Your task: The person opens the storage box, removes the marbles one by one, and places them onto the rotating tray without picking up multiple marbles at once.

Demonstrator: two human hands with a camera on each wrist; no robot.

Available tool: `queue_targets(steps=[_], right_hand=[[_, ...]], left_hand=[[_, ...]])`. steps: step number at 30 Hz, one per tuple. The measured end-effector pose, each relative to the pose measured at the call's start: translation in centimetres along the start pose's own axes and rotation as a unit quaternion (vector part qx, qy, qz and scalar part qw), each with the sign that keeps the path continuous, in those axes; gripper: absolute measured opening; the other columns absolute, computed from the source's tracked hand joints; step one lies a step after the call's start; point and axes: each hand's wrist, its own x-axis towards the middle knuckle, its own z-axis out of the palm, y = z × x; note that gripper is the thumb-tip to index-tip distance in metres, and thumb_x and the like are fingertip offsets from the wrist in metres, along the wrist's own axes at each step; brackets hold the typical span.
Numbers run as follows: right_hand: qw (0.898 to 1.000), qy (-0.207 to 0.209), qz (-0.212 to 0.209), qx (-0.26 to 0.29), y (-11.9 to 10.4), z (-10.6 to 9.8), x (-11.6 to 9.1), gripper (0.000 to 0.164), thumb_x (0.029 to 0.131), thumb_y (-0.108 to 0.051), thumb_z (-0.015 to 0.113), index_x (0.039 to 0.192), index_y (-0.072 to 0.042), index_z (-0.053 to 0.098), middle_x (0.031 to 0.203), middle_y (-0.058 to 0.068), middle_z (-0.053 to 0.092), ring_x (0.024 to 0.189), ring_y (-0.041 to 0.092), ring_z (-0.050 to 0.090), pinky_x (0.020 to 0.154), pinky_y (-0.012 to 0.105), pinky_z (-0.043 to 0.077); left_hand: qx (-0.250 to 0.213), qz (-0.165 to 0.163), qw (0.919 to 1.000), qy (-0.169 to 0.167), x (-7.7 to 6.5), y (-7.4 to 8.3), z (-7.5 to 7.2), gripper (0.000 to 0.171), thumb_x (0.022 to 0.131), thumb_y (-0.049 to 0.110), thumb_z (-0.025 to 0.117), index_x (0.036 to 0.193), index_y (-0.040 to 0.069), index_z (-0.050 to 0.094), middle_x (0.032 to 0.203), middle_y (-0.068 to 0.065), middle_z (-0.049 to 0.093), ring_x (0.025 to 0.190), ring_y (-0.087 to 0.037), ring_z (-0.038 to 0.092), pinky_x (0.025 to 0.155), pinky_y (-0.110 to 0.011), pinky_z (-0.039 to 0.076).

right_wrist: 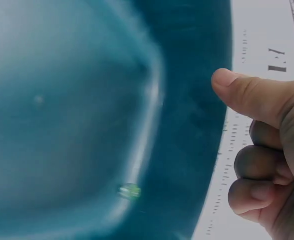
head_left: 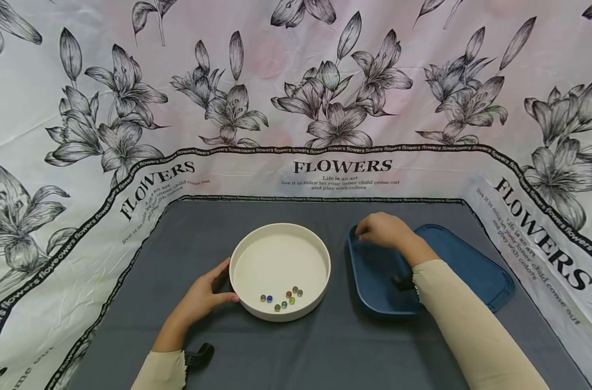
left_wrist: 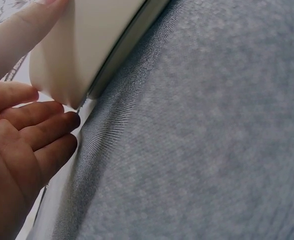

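Observation:
A round cream dish (head_left: 281, 249) with several glass marbles (head_left: 283, 304) near its front edge stands on the grey cloth. My left hand (head_left: 205, 295) touches its left outer wall with thumb and fingertips; in the left wrist view its fingers (left_wrist: 42, 122) lie loosely bent against the wall. To the right is a deep blue tray (head_left: 359, 281). Over its far left corner hangs my right hand (head_left: 386, 233). In the right wrist view the thumb is stretched out and several fingers are curled; what lies between them is hidden. A green marble (right_wrist: 130, 191) sits by the tray's inner wall.
A second, flatter blue piece (head_left: 471, 265) lies right of the tray, partly behind my right forearm. Grey cloth (head_left: 286, 357) covers the front, bordered by white floral cloth (head_left: 345, 173) with FLOWERS lettering. Dark straps (head_left: 200, 355) circle both wrists.

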Motion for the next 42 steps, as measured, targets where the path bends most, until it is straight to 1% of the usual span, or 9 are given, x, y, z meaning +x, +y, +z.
queue_targets(steps=[5, 10, 14, 21, 24, 28, 31, 37, 42], right_hand=[[1.000, 0.003, -0.017, 0.005, -1.4, -2.2, 0.1, 0.022, 0.099, -0.026, 0.070, 0.119, -0.019, 0.077, 0.121, 0.003, 0.074, 0.103, 0.023, 0.071, 0.089, 0.049, 0.058], [0.999, 0.017, -0.032, 0.035, -2.7, -4.2, 1.2, 0.022, 0.100, -0.026, 0.069, 0.120, -0.022, 0.077, 0.123, 0.001, 0.073, 0.108, 0.022, 0.070, 0.091, 0.046, 0.058], [0.998, 0.011, -0.044, 0.038, -4.4, -5.1, 2.1, 0.024, 0.100, -0.028, 0.069, 0.122, -0.022, 0.076, 0.124, 0.001, 0.073, 0.111, 0.023, 0.069, 0.091, 0.044, 0.058], [0.997, 0.000, -0.070, 0.015, -7.2, -3.6, 3.8, 0.021, 0.099, -0.030, 0.071, 0.118, -0.024, 0.078, 0.117, -0.004, 0.074, 0.105, 0.019, 0.069, 0.089, 0.040, 0.058], [0.997, -0.008, -0.081, 0.016, -8.0, -3.0, 4.9, 0.020, 0.098, -0.030, 0.072, 0.117, -0.026, 0.078, 0.118, -0.005, 0.074, 0.107, 0.018, 0.069, 0.089, 0.038, 0.058], [0.995, -0.025, -0.092, 0.015, -9.0, -2.4, 6.2, 0.024, 0.099, -0.031, 0.071, 0.121, -0.023, 0.077, 0.121, -0.006, 0.072, 0.110, 0.018, 0.068, 0.090, 0.037, 0.058], [0.994, -0.034, -0.102, 0.030, -9.7, -2.1, 6.9, 0.025, 0.098, -0.030, 0.072, 0.121, -0.021, 0.077, 0.121, -0.007, 0.072, 0.111, 0.017, 0.068, 0.091, 0.036, 0.058], [0.982, -0.075, -0.127, 0.120, -10.9, -1.7, 7.9, 0.023, 0.097, -0.021, 0.073, 0.119, -0.013, 0.078, 0.120, -0.003, 0.073, 0.113, 0.018, 0.068, 0.095, 0.035, 0.058], [0.983, -0.081, -0.128, 0.106, -12.1, -1.3, 8.8, 0.022, 0.095, -0.021, 0.075, 0.115, -0.013, 0.079, 0.115, -0.003, 0.072, 0.104, 0.017, 0.065, 0.092, 0.038, 0.057]], left_hand=[[0.004, -0.003, 1.0000, 0.005, -0.3, 0.1, -0.3, 0.110, 0.076, 0.033, 0.091, 0.163, 0.009, 0.028, 0.164, -0.012, 0.037, 0.150, -0.033, 0.037, 0.118, -0.049, 0.033], [0.003, 0.004, 1.0000, 0.004, -0.4, 0.2, -0.4, 0.110, 0.077, 0.034, 0.090, 0.163, 0.009, 0.027, 0.163, -0.013, 0.037, 0.149, -0.032, 0.037, 0.118, -0.050, 0.034], [0.008, 0.009, 0.9999, 0.006, -0.1, 0.3, -0.3, 0.109, 0.077, 0.035, 0.090, 0.163, 0.009, 0.027, 0.164, -0.012, 0.036, 0.149, -0.033, 0.037, 0.117, -0.049, 0.035], [0.026, 0.008, 0.9996, -0.001, -0.5, 0.4, -0.3, 0.109, 0.078, 0.034, 0.089, 0.163, 0.005, 0.027, 0.163, -0.015, 0.037, 0.148, -0.036, 0.039, 0.116, -0.052, 0.036], [0.027, 0.002, 0.9996, -0.002, -0.6, 0.4, -0.2, 0.109, 0.078, 0.034, 0.089, 0.163, 0.006, 0.027, 0.163, -0.014, 0.037, 0.148, -0.034, 0.039, 0.116, -0.052, 0.037], [0.026, 0.002, 0.9997, 0.003, -0.5, 0.4, -0.2, 0.109, 0.078, 0.034, 0.089, 0.162, 0.005, 0.027, 0.163, -0.015, 0.036, 0.148, -0.035, 0.038, 0.115, -0.053, 0.036], [0.023, 0.007, 0.9997, 0.003, -0.5, 0.3, -0.1, 0.108, 0.079, 0.034, 0.089, 0.162, 0.005, 0.027, 0.164, -0.015, 0.034, 0.149, -0.036, 0.037, 0.116, -0.053, 0.036], [0.008, 0.005, 1.0000, -0.001, -0.4, 0.0, 0.1, 0.107, 0.079, 0.034, 0.089, 0.163, 0.008, 0.027, 0.166, -0.013, 0.031, 0.151, -0.034, 0.033, 0.117, -0.050, 0.034], [0.009, 0.008, 0.9999, -0.002, -0.2, 0.1, 0.1, 0.108, 0.079, 0.035, 0.088, 0.163, 0.008, 0.026, 0.166, -0.013, 0.031, 0.151, -0.034, 0.033, 0.118, -0.049, 0.034]])
